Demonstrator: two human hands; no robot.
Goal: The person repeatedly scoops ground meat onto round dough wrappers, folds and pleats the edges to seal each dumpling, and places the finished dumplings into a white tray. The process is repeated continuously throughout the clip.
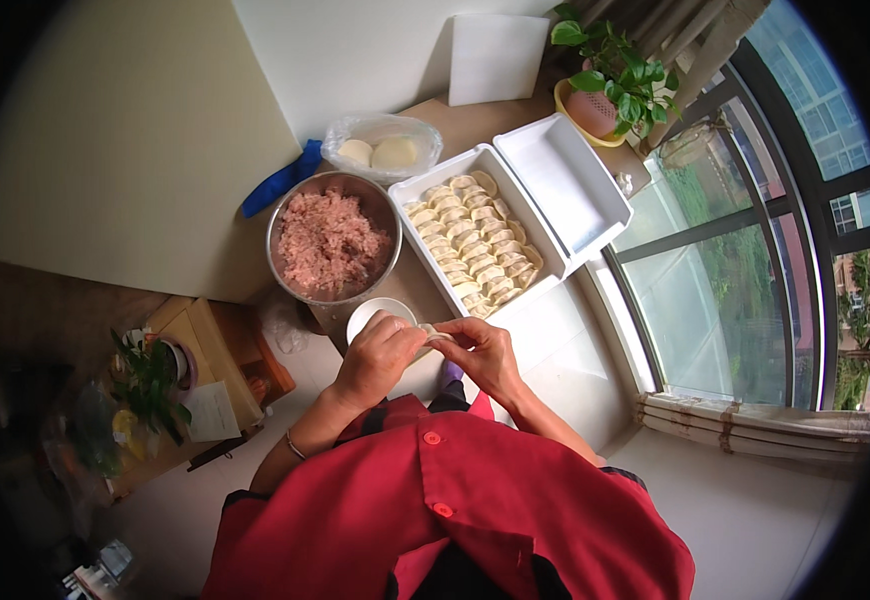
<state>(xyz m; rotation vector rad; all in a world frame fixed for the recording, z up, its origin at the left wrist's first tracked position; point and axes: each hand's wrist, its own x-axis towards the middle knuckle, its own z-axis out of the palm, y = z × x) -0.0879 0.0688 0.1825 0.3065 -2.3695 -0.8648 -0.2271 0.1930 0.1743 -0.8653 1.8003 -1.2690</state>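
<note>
Between my fingertips is a dumpling [437, 336], its dough edge pinched from both sides. My left hand [384, 352] grips its left end, and my right hand [484, 351] has the right end between thumb and fingers. Partly covered by my left hand, a small white bowl [364, 313] sits at the table's near edge. Beyond it stands a metal bowl [274, 259] of pinkish minced filling [330, 238]. To the right, folded dumplings [476, 240] fill a white plastic tray [442, 283] in rows.
A clear plastic bag [424, 135] holds round dough wrappers [394, 152] behind the metal bowl, near a blue cloth [285, 180]. A second white tray [562, 184] adjoins the dumpling tray. At the back are a white board [496, 60] and a potted plant [622, 75]. Windows [712, 300] line the right.
</note>
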